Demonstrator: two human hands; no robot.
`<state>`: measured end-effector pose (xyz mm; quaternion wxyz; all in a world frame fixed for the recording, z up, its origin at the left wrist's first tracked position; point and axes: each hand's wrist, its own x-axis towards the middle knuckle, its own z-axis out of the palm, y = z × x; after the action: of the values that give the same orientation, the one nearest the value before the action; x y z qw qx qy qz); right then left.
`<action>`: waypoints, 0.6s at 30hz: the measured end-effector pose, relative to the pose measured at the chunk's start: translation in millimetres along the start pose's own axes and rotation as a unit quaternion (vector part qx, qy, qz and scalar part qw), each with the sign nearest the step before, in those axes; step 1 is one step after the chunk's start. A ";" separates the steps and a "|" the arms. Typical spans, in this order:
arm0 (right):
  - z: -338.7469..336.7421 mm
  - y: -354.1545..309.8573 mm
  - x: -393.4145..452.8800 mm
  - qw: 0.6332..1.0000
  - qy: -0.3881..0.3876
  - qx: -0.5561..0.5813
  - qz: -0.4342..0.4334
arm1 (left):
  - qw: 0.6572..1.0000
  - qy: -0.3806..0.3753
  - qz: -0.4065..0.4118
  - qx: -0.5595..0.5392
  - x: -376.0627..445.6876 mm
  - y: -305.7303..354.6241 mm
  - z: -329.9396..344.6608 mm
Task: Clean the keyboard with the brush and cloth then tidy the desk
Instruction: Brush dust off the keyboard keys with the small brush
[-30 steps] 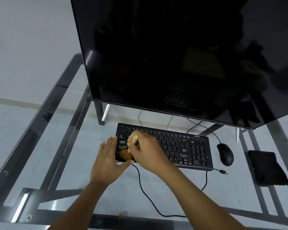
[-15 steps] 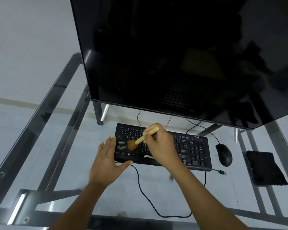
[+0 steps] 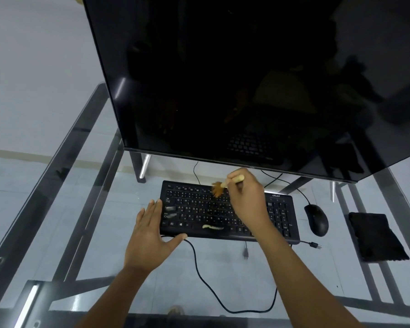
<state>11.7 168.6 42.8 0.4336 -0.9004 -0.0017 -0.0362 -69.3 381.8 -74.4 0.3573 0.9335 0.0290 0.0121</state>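
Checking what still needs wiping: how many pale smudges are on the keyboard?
3. Two lie on the keyboard by its left edge, beside the left hand's fingers; one on the bottom row. The right hand may hide others.

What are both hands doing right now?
Left hand: open, fingers flat against the keyboard.
Right hand: holding the brush.

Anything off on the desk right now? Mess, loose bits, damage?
Yes: a pale strip of debris lies on the keyboard near the spacebar, and greyish smudges mark its left-edge keys. A loose USB plug lies unplugged on the glass by the keyboard's right corner. No damage visible.
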 end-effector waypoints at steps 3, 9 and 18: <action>-1.3 -0.7 3.0 0.992 -0.102 0.047 0.061 | 1.000 0.006 -0.001 -0.005 1.0 -0.2 -0.6; -16.1 7.7 11.0 0.999 0.002 0.029 0.044 | 1.000 0.004 -0.019 0.009 19.1 22.6 -1.4; -30.2 21.4 0.4 0.996 -0.006 0.059 0.065 | 0.973 -0.094 0.196 0.072 25.0 71.0 23.9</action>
<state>10.9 131.7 44.8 0.4872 -0.8717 0.0520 -0.0026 -40.1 314.7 -44.7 0.2807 0.9413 -0.1871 -0.0083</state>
